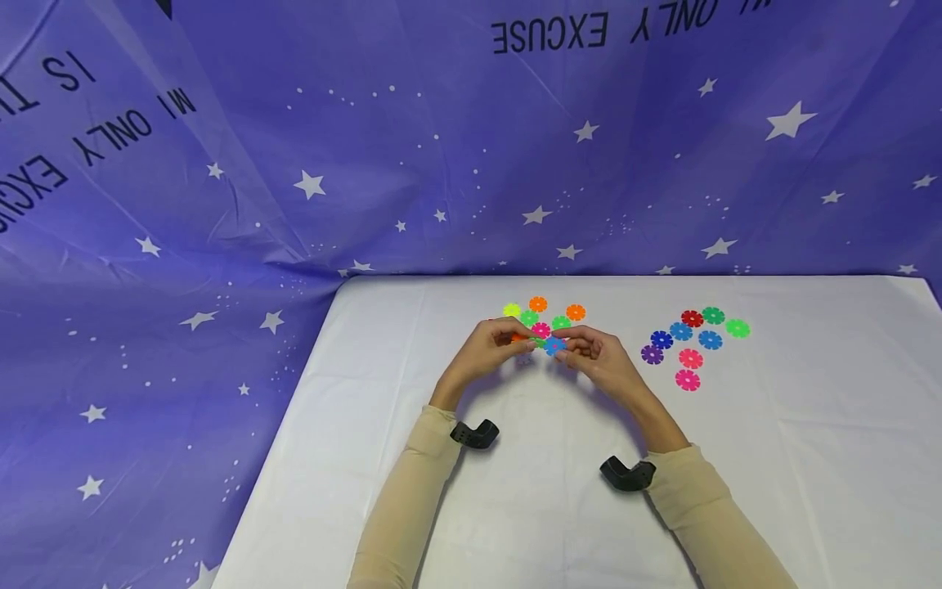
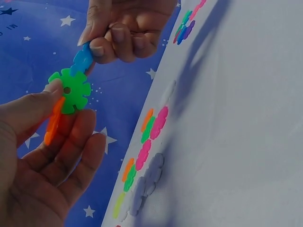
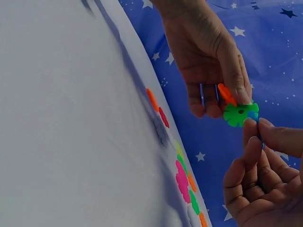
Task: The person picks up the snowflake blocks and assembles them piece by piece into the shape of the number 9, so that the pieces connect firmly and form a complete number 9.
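My left hand (image 1: 491, 350) pinches a green notched plastic disc (image 2: 81, 92) between thumb and fingers. An orange notched disc (image 2: 53, 124) is joined to the green one and lies against the left fingers. Thumb and forefinger of my right hand (image 1: 602, 360) pinch a blue notched disc (image 2: 81, 60). In the left wrist view the blue disc meets the green disc's edge; how deep its slot sits cannot be told. Both hands are raised just above the table, near its far side. In the right wrist view the blue disc shows nearly edge-on, partly hidden by fingers.
Behind the hands several loose discs lie on the white table (image 1: 545, 507), among them a pink disc (image 1: 540, 330) and an orange disc (image 1: 576, 312). Farther right is another group, with a purple disc (image 1: 652, 354) and a red disc (image 1: 692, 318). A purple star-printed cloth (image 1: 441, 164) hangs behind.
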The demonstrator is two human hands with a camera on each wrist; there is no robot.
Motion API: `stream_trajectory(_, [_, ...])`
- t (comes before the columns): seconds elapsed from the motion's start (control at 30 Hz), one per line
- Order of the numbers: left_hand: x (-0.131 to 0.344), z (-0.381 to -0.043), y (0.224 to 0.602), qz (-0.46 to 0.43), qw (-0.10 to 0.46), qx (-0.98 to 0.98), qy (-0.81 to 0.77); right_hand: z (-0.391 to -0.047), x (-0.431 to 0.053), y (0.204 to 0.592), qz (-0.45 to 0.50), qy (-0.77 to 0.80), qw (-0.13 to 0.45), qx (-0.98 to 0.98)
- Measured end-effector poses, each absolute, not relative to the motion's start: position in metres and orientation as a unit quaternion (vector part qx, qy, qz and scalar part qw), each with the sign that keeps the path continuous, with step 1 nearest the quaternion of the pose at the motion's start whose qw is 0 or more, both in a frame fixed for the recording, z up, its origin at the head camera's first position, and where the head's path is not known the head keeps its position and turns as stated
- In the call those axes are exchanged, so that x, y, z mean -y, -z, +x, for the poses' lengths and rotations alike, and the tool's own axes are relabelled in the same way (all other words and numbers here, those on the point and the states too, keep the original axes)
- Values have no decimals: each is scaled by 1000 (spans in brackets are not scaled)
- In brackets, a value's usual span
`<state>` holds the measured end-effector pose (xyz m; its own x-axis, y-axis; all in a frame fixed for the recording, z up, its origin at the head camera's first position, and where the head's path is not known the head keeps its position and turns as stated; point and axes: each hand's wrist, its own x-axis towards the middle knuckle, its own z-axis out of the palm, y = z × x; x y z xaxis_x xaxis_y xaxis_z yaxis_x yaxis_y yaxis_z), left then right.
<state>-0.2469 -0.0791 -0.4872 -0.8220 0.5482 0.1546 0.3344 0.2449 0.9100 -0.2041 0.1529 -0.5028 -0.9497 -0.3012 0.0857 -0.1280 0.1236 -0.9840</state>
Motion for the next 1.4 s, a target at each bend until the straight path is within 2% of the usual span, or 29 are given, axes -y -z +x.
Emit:
stream_trajectory(0.27, [76, -249, 494, 304, 111, -745, -583, -203, -150, 503, -129, 670, 72, -727])
stream_trajectory(0.5, [75, -234, 467, 296, 124, -759, -567, -204, -149, 505, -123, 669, 74, -729])
stream_trajectory(0.7, [74, -233, 460, 291, 143, -789, -523, -207, -153, 508, -136, 626, 59, -765])
stream_trajectory(0.83, [77, -243, 475, 273, 161, -780, -539, -209, -161, 510, -132, 601, 28, -787])
stream_trajectory(1.0, [87, -253, 492, 240, 145, -779, -560, -211, -173, 512, -90, 566, -14, -819])
stream_trajectory(1.4, [95, -258, 495, 255, 149, -789, -539, -214, -170, 530, -68, 429, -35, -900])
